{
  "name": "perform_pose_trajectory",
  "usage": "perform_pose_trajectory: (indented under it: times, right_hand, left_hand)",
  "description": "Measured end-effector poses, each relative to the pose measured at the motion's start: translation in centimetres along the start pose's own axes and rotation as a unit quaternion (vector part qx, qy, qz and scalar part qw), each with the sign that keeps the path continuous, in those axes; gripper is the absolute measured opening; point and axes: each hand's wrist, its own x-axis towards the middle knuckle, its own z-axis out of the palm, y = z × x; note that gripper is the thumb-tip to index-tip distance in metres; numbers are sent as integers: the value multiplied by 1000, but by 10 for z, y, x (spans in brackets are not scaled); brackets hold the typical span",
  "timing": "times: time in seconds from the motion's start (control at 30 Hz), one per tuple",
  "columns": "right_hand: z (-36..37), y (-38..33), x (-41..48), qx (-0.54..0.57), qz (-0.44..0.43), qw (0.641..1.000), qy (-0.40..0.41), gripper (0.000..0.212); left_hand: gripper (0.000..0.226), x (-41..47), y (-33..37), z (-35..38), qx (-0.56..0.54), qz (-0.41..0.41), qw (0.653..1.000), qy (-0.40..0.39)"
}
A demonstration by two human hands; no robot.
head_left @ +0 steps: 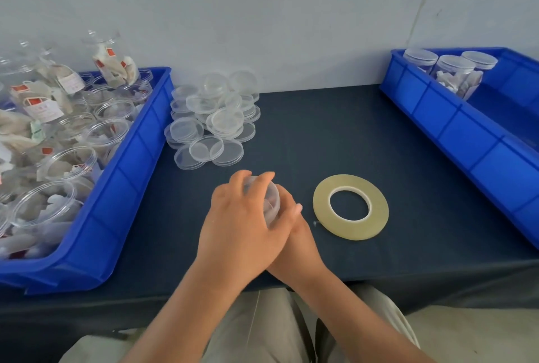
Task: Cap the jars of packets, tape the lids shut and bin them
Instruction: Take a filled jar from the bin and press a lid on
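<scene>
The clear jar is a transparent round plastic container, blurred and largely covered. It sits at the near centre of the dark table, just left of the flat-lying tape roll and on the near side of the pile of loose lids. The left hand covers the jar from above, back upward, fingers curled down and clamped round its top; the right hand lies partly beneath the left, thumb pressed to the jar's right wall, other fingers hidden.
</scene>
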Motion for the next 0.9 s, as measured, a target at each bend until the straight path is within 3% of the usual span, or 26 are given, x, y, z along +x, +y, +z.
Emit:
perform_pose_trajectory:
  times: [0.1,0.23,0.47,0.7,0.8,0.9]
  right_hand:
    - [1,2,-3,8,12,1000,-9,39]
    - [-2,10,-1,10,17,1000,-22,49]
    - [-1,14,4,-15,12,999,-36,84]
    - [0,8,2,-26,-2,999,-31,86]
    - [-16,6,2,-8,-21,994,-111,105]
    - [-57,17,0,-135,-37,978,-155,112]
  left_hand:
    - [61,2,7,4,-21,-26,999,35]
    - [36,7,9,7,-16,9,996,88]
    - [24,22,-5,2,-38,119,988,87]
    - [27,19,-14,3,-49,149,984,81]
    - [32,15,-21,4,-55,143,985,76]
    - [39,15,-25,5,-57,149,985,69]
